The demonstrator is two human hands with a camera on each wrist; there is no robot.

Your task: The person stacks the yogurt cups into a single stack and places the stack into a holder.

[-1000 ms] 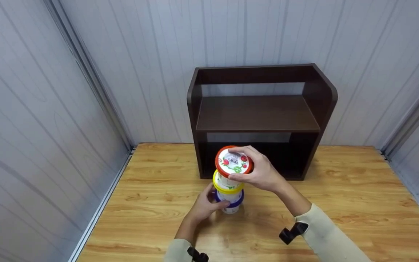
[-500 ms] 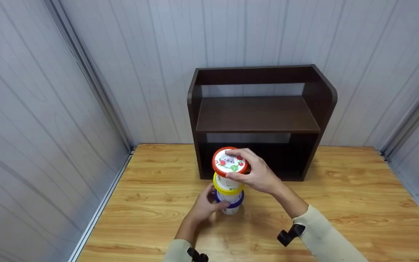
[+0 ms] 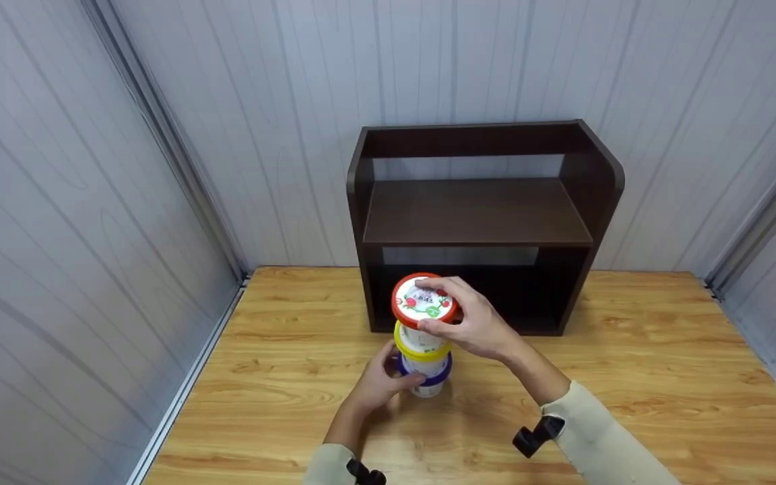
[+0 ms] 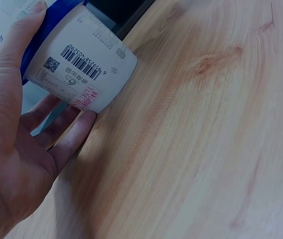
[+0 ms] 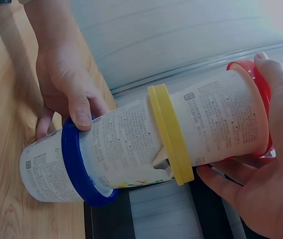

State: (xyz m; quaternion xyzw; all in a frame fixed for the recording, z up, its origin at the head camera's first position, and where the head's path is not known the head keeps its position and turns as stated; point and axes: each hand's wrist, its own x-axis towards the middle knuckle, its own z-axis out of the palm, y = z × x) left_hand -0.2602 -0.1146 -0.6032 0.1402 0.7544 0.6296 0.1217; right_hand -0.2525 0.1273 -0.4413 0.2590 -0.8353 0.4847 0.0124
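Note:
Three white paper tubs with coloured lids stand stacked in front of the dark shelf. The blue-lidded tub (image 3: 428, 391) is at the bottom on the table, and my left hand (image 3: 378, 382) holds it around the lid. Its barcode side faces the left wrist camera. On it stands the yellow-lidded tub (image 5: 121, 144). At the top sits the red-lidded tub (image 3: 422, 304), strawberries printed on its lid. My right hand (image 3: 479, 323) grips that lid's rim between thumb and fingers. In the right wrist view the red-lidded tub's base meets the yellow lid.
A dark brown two-tier shelf (image 3: 475, 212) stands close behind the stack, against the pale panelled wall (image 3: 280, 121). The wooden table (image 3: 280, 377) spreads out on both sides of the stack.
My right hand has moved the red-lidded tub slightly left and down, bringing it more in line over the yellow lid. The left hand and the lower two tubs have stayed put.

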